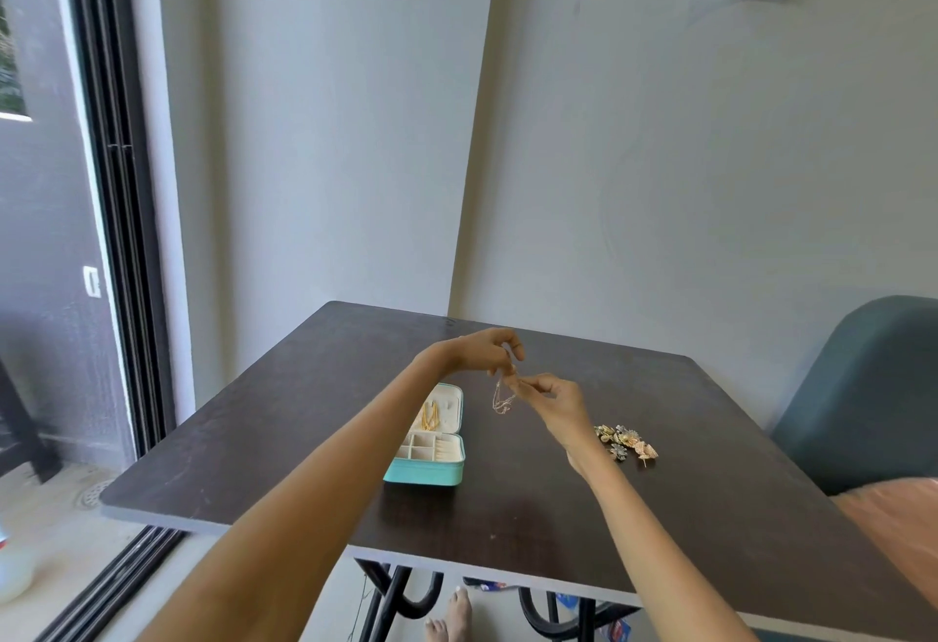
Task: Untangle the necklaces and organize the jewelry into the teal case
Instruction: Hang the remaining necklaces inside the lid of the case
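Observation:
A thin gold necklace chain (pixel 502 400) hangs in loops above the dark table (pixel 660 438). My left hand (pixel 490 349) pinches its upper end and my right hand (pixel 550 400) pinches it just below and to the right. The teal case (pixel 426 470) lies open to the left of the chain, its cream lid raised with gold chains (pixel 430 415) hanging inside. Small cream compartments (pixel 431 449) fill its base. A pile of flower-shaped jewelry pieces (pixel 627 441) lies on the table right of my right wrist.
The table stands in a wall corner. A teal chair (pixel 863 398) is at the right, and a sliding glass door (pixel 116 235) at the left. Bare feet (pixel 451 616) and the table's black legs show under the front edge.

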Motion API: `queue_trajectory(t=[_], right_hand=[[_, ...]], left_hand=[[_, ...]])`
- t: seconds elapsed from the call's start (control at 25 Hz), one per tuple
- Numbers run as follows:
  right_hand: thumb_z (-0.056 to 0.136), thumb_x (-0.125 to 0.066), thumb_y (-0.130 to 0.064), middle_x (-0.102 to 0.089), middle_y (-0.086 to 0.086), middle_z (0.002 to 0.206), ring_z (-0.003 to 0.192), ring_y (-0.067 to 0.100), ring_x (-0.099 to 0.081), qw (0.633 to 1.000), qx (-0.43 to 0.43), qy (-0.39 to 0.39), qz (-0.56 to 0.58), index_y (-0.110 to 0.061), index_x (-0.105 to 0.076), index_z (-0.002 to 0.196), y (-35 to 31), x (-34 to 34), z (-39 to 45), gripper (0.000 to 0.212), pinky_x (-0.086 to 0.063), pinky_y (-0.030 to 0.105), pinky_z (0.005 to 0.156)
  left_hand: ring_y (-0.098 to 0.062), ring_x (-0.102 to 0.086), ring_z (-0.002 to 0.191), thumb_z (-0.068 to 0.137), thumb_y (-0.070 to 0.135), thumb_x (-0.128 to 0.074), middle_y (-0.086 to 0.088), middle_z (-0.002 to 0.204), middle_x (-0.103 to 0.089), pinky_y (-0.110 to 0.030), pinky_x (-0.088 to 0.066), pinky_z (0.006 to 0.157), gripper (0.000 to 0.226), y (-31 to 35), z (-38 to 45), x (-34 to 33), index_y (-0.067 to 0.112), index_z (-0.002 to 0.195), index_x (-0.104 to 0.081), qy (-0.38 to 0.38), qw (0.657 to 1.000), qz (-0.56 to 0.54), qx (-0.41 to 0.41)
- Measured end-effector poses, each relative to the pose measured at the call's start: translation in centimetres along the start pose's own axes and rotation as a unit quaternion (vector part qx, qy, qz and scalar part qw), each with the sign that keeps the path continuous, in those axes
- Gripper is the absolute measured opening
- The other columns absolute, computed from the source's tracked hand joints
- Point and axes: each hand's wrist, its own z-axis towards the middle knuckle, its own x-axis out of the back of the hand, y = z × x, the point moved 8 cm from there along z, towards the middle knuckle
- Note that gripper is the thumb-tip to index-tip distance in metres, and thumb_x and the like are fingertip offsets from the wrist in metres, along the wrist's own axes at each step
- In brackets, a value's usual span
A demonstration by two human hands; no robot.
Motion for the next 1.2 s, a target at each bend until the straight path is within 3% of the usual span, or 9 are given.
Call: queue_trajectory(t=[0.16, 0.44, 0.6, 0.88, 1.04, 1.2], right_hand=[[0.08, -0.073, -0.028, -0.072, -0.007, 0.089, 0.092, 0.006, -0.063, 1.0, -0.01, 0.013, 0.021, -0.032, -0.075, 0.074, 0.7, -0.2, -0.3, 0.007, -0.042, 0.016, 0.073], [0.081, -0.072, -0.025, -0.073, -0.008, 0.091, 0.095, 0.006, -0.062, 0.999, 0.016, -0.023, 0.016, -0.03, -0.075, 0.083, -0.8, -1.0, 0.4, 0.006, -0.043, 0.017, 0.08], [0.079, -0.075, -0.025, -0.072, -0.009, 0.09, 0.088, -0.001, -0.063, 0.999, 0.021, -0.027, -0.008, -0.032, -0.074, 0.077, -1.4, -1.1, 0.8, 0.007, -0.044, 0.009, 0.072], [0.078, -0.075, -0.029, -0.07, -0.016, 0.089, 0.083, -0.014, -0.06, 0.998, 0.001, -0.063, -0.022, -0.029, -0.074, 0.083, -1.5, -2.2, 1.2, 0.005, -0.041, 0.0, 0.065], [0.076, -0.077, -0.032, -0.069, -0.01, 0.091, 0.086, -0.005, -0.061, 0.998, 0.001, -0.048, -0.032, -0.025, -0.073, 0.081, -1.4, -2.2, 1.4, 0.009, -0.042, 0.01, 0.07], [0.078, -0.075, -0.031, -0.065, -0.007, 0.103, 0.101, 0.002, -0.055, 0.995, -0.007, -0.083, -0.063, -0.033, -0.072, 0.085, -1.0, -2.9, 1.3, 0.008, -0.039, 0.019, 0.081]], left_hand=[[-0.01, -0.046, 0.069, 0.087, -0.004, -0.05, -0.002, 0.08, -0.052, -0.02, -0.039, 0.063, 0.031, -0.5, -0.7, 0.8, 0.001, 0.117, -0.05, 0.012, 1.0, -0.01, -0.003], [-0.011, -0.048, 0.069, 0.088, -0.007, -0.051, -0.002, 0.075, -0.053, -0.021, -0.04, 0.066, 0.021, -1.2, -1.3, 0.8, 0.007, 0.103, -0.046, 0.022, 0.999, -0.032, -0.023], [-0.012, -0.048, 0.07, 0.088, -0.005, -0.051, -0.002, 0.075, -0.054, -0.022, -0.041, 0.068, 0.019, -1.7, -1.6, 1.0, 0.007, 0.102, -0.045, 0.034, 0.998, -0.048, -0.03], [-0.02, -0.05, 0.079, 0.089, -0.007, -0.049, -0.007, 0.081, -0.055, -0.026, -0.041, 0.073, 0.019, -2.1, -2.0, 1.6, 0.011, 0.092, -0.044, 0.041, 0.996, -0.069, -0.036], [-0.026, -0.051, 0.083, 0.088, -0.01, -0.049, -0.013, 0.086, -0.056, -0.033, -0.043, 0.079, 0.024, -2.4, -2.3, 1.6, 0.013, 0.084, -0.044, 0.054, 0.994, -0.08, -0.043], [-0.027, -0.049, 0.084, 0.087, -0.01, -0.05, -0.011, 0.084, -0.053, -0.034, -0.042, 0.08, 0.018, -2.6, -2.4, 1.7, 0.006, 0.093, -0.044, 0.063, 0.995, -0.064, -0.044]])
